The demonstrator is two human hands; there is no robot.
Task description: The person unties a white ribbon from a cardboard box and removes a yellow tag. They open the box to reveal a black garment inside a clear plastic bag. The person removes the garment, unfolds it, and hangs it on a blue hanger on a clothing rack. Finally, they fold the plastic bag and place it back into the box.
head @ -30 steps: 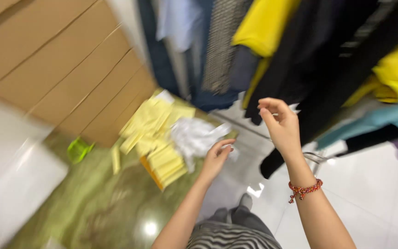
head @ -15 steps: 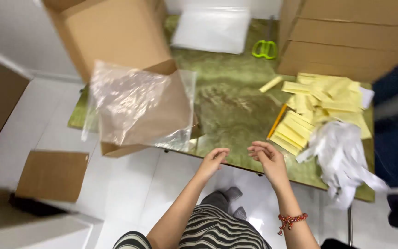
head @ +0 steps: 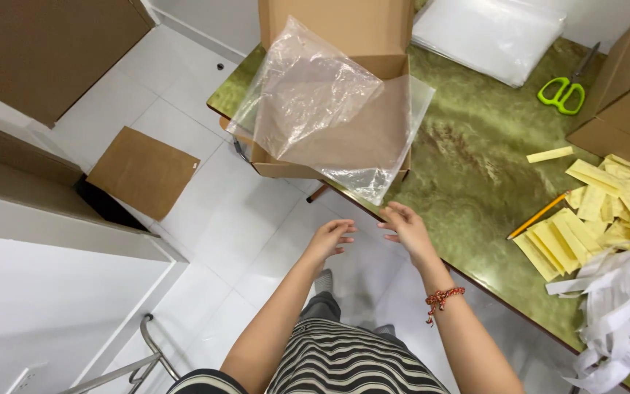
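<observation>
Head view, looking down: left hand (head: 332, 238) and right hand (head: 405, 228) side by side just off the near edge of the green marbled tabletop (head: 468, 160), above the white tiled floor (head: 227, 211). Fingers (head: 344, 230) of both loosely spread and curled, gripping nothing. Red beaded bracelet (head: 442, 298) on the right wrist.

Just beyond the hands, well within reach but untouched: crumpled clear plastic bag (head: 329, 109) draped over the front of an open brown cardboard box (head: 337, 29) at the tabletop's corner, the bag's lower edge hanging past the box.

Further right on the tabletop: green-handled scissors (head: 564, 91), yellow pencil (head: 537, 215), scattered pile of pale yellow paper strips (head: 599, 211), heap of white paper strips (head: 621, 314) at the near edge, flat stack of clear bags (head: 490, 33) at the far side.

On the floor, left: flat brown cardboard piece (head: 144, 171). Striped black-and-white garment (head: 344, 361) at the bottom.
</observation>
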